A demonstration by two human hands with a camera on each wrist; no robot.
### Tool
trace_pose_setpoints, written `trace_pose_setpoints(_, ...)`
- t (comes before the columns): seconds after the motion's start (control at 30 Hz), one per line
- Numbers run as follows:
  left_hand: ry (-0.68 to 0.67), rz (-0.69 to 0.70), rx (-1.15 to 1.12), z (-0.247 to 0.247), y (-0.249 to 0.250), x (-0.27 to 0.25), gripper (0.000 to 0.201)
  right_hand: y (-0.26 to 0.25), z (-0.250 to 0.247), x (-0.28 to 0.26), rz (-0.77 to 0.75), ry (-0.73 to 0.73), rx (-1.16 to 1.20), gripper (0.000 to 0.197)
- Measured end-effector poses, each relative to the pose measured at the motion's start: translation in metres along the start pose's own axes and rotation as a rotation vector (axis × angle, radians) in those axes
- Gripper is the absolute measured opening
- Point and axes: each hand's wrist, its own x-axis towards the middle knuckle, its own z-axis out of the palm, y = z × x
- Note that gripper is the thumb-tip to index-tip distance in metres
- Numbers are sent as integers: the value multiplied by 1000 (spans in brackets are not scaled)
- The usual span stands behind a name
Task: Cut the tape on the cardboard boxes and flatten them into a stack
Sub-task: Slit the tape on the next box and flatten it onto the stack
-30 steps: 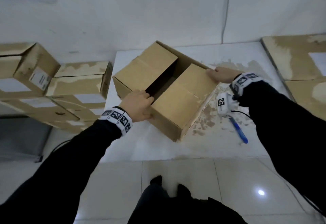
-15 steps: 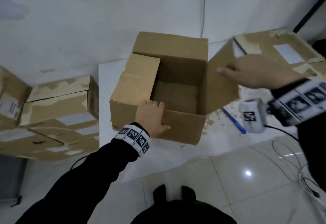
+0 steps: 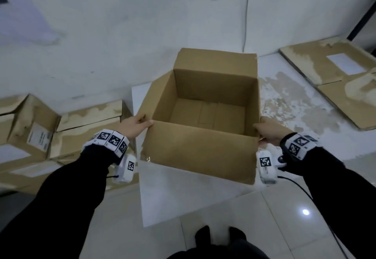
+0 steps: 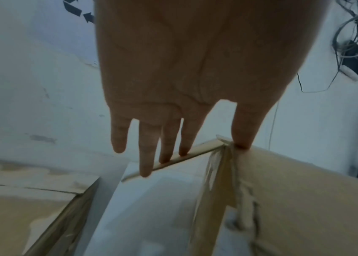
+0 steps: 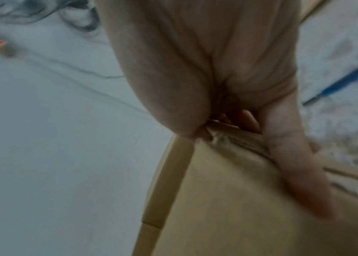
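An open brown cardboard box stands upright on the white table, with its top flaps folded outward and its inside empty. My left hand is at the near-left corner. Its straight fingers rest on the left flap's edge and the thumb presses on the corner of the box. My right hand grips the near-right corner. In the right wrist view the thumb and fingers pinch the box there. A blue cutter lies on the table to the right, hidden in the head view.
Several taped boxes are piled at the left, below table height. Flattened cardboard lies at the back right of the table. A wall stands close behind the box. The tiled floor and my feet are below the table's edge.
The box's flaps have gone from partly closed to fully open. My right hand left the right flap for the near-right corner. My left hand shifted from the front wall to the near-left corner.
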Motion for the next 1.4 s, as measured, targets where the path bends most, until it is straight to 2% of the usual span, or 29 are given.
trace_pose_setpoints(0.03, 19, 18, -19, -2, 3, 3, 66, 1, -1, -3, 1, 27, 58, 18)
trace_pose_setpoints(0.1, 57, 50, 44, -10, 12, 7, 63, 0, 1, -7, -23, 110, 130, 8)
trace_pose_setpoints(0.13, 79, 70, 106, -16, 21, 6, 61, -2, 1, -8, -49, 161, 160, 14)
trace_pose_setpoints(0.2, 167, 145, 195, -28, 44, 2, 58, -2, 8, -8, -136, 282, 156, 41)
trace_pose_setpoints(0.27, 303, 357, 147, -35, 79, -7, 59, 1, 29, -10, -278, 430, 106, 67)
trace_pose_setpoints(0.33, 417, 623, 21, -36, 121, -21, 67, 8, 64, -19, -327, 508, 142, 77)
trace_pose_setpoints(0.4, 446, 792, -76, -32, 162, -35, 75, 19, 105, -28, -327, 520, 228, 82)
trace_pose_setpoints(0.43, 416, 822, -110, -28, 178, -40, 78, 26, 124, -30, -342, 536, 246, 85)
trace_pose_setpoints(0.5, 316, 788, -163, -19, 201, -43, 84, 43, 154, -33, -393, 535, 194, 96)
trace_pose_setpoints(0.57, 230, 676, -129, -11, 209, -35, 91, 61, 175, -38, -491, 465, -24, 105)
trace_pose_setpoints(0.6, 210, 604, -46, -7, 208, -29, 95, 72, 180, -41, -543, 403, -110, 101)
trace_pose_setpoints(0.67, 196, 486, 193, -3, 199, -19, 103, 85, 175, -53, -615, 244, -100, 77)
trace_pose_setpoints(0.73, 151, 427, 346, -4, 186, -11, 106, 94, 152, -61, -659, 267, -75, 53)
trace_pose_setpoints(0.8, 107, 409, 368, -9, 171, -7, 107, 100, 124, -61, -661, 315, -1, 30)
trace_pose_setpoints(0.83, 99, 412, 365, -12, 165, -8, 107, 101, 110, -60, -634, 296, 30, 23)
trace_pose_setpoints(0.9, 95, 424, 353, -17, 156, -11, 104, 100, 85, -55, -569, 202, 106, 33)
trace_pose_setpoints(1.0, 76, 411, 379, -20, 156, -15, 101, 83, 54, -41, -452, 96, 275, 39)
trace_pose_setpoints(1.07, 48, 380, 442, -18, 163, -17, 106, 64, 42, -24, -400, 57, 289, 43)
trace_pose_setpoints(1.17, 0, 326, 501, -17, 177, -22, 107, 32, 29, 6, -339, -2, 415, 61)
trace_pose_setpoints(1.3, 1, 276, 485, -17, 185, -32, 99, -13, -2, 19, -546, 39, 712, 63)
trace_pose_setpoints(1.33, 2, 262, 458, -16, 186, -36, 98, -26, -10, 20, -620, 24, 713, 57)
trace_pose_setpoints(1.4, 18, 240, 405, -12, 187, -43, 99, -52, -21, 20, -777, -52, 554, 33)
